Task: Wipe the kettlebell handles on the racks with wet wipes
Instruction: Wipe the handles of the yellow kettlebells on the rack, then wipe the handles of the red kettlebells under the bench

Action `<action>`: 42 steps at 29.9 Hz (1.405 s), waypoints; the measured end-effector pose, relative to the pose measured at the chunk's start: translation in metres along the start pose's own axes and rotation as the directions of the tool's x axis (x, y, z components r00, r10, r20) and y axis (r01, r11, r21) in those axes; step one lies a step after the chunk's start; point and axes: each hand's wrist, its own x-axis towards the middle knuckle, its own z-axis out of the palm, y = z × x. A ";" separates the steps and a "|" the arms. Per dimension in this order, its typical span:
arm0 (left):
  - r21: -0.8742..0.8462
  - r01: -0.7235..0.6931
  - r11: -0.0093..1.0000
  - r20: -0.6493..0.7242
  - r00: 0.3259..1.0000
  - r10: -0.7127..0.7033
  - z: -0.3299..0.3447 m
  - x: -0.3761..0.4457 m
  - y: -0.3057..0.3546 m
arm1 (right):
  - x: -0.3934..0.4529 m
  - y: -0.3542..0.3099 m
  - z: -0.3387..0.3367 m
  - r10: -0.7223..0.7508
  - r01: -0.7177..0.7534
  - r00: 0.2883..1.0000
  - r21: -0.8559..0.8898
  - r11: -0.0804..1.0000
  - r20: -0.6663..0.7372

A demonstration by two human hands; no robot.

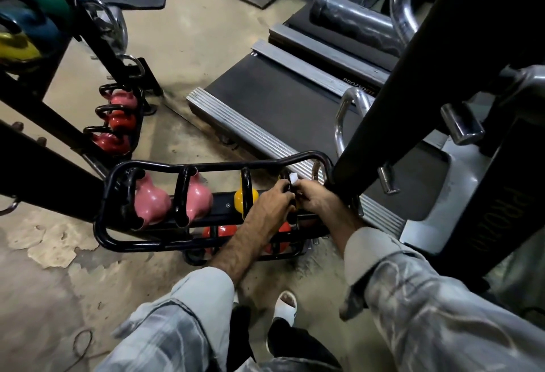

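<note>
Head view: both hands [290, 199] closed on wet wipe [293, 178], hiding kettlebell handle; fingers overlap

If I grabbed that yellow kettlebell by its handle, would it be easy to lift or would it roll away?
The yellow kettlebell looks like solid metal, so it is probably heavy for its size. Its round body might roll on a floor, but here it sits in the black rack between bars, so it likely stays put. The black handle looks stiff.

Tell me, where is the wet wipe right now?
The wipe is a small white scrap at the right end of the near rack, showing between the left hand and right hand, right of the yellow kettlebell.
</note>
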 end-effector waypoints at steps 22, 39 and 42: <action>-0.105 -0.009 0.994 -0.044 0.999 0.005 0.014 -0.001 -0.011 | -0.016 -0.009 0.004 -0.350 0.324 0.932 -0.222 0.920 -0.091; -0.615 -0.114 0.780 -0.358 0.922 -0.148 -0.020 -0.086 -0.046 | -0.156 0.070 0.019 -0.618 0.690 0.706 0.137 0.711 -0.347; -0.650 -0.112 0.752 -0.273 0.957 -0.093 -0.007 -0.143 -0.076 | -0.167 0.139 0.045 -0.541 0.639 0.742 0.173 0.750 -0.397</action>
